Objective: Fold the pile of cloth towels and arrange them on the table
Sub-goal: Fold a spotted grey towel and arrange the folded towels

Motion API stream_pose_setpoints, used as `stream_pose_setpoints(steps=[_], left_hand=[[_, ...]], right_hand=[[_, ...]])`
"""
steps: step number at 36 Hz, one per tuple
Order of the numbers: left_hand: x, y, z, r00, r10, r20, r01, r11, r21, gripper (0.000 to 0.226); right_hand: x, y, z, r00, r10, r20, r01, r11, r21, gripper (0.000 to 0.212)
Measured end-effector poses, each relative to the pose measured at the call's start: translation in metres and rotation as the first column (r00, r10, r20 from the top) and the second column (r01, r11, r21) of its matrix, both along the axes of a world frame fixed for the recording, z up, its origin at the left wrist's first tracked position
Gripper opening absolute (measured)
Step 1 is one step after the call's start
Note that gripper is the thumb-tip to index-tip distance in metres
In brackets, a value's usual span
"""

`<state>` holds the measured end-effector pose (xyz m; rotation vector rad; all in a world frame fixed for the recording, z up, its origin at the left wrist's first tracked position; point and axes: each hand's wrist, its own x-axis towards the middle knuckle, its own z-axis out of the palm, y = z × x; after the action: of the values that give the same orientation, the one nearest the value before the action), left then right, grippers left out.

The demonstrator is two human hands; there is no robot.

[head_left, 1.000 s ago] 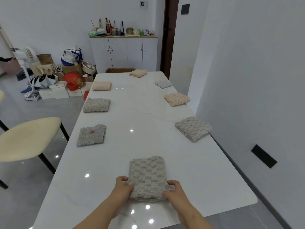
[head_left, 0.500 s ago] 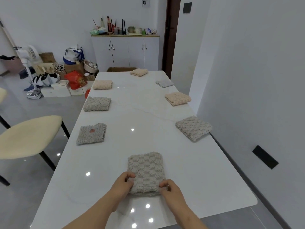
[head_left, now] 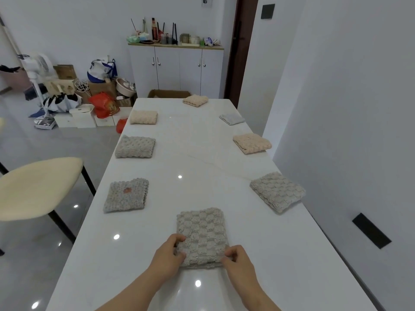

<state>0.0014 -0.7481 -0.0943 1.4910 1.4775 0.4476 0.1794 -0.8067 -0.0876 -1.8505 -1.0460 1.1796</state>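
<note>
Grey-beige and bubbly in its weave, the folded towel (head_left: 201, 236) lies flat on the white marble table (head_left: 202, 162), in the middle of the near end, with its long side pointing away from the person. The left hand (head_left: 167, 254) grips the near left corner of this towel, with fingers curled on its edge. The right hand (head_left: 239, 263) pinches the near right corner in the same manner. Seven other folded towels lie along the two long sides of the table, each apart from the next. On the left side are a grey towel with an orange mark (head_left: 126, 195), then a plain grey towel (head_left: 135, 146), then a cream towel (head_left: 143, 117). On the right side are a large grey towel (head_left: 277, 191) at an angle near the edge, a peach towel (head_left: 252, 143) and a small blue-grey towel (head_left: 231, 118). A second peach towel (head_left: 195, 100) lies at the far end. A cream chair (head_left: 33, 187) stands left of the table, and a white cabinet (head_left: 177, 68) stands behind it at the wall.
</note>
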Motion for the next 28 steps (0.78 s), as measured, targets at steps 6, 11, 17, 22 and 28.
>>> stream_pose_setpoints(steps=[6,11,17,22,28], left_hand=[[-0.010,0.024,0.003,0.991,-0.118,-0.062,0.118,0.993,-0.008,0.041],[-0.016,0.041,0.010,0.972,-0.231,0.032,0.233,0.965,-0.119,0.060],[-0.014,0.050,0.000,0.989,-0.149,0.023,0.151,0.984,-0.094,0.028],[-0.014,0.049,-0.005,0.964,-0.238,-0.115,0.234,0.971,-0.042,0.046],[-0.009,0.047,-0.004,0.930,-0.242,-0.278,0.255,0.967,0.010,0.055]], right_hand=[[-0.012,0.031,0.003,0.992,0.085,0.090,-0.089,0.995,0.046,0.027],[-0.019,0.047,0.000,0.971,0.170,0.170,-0.174,0.985,0.011,0.044],[-0.019,0.051,-0.005,0.976,0.110,0.189,-0.112,0.994,-0.004,0.039],[-0.017,0.051,-0.008,0.967,0.134,0.217,-0.134,0.991,-0.015,0.038],[-0.020,0.052,-0.005,0.888,0.173,0.426,-0.151,0.985,-0.085,0.045]])
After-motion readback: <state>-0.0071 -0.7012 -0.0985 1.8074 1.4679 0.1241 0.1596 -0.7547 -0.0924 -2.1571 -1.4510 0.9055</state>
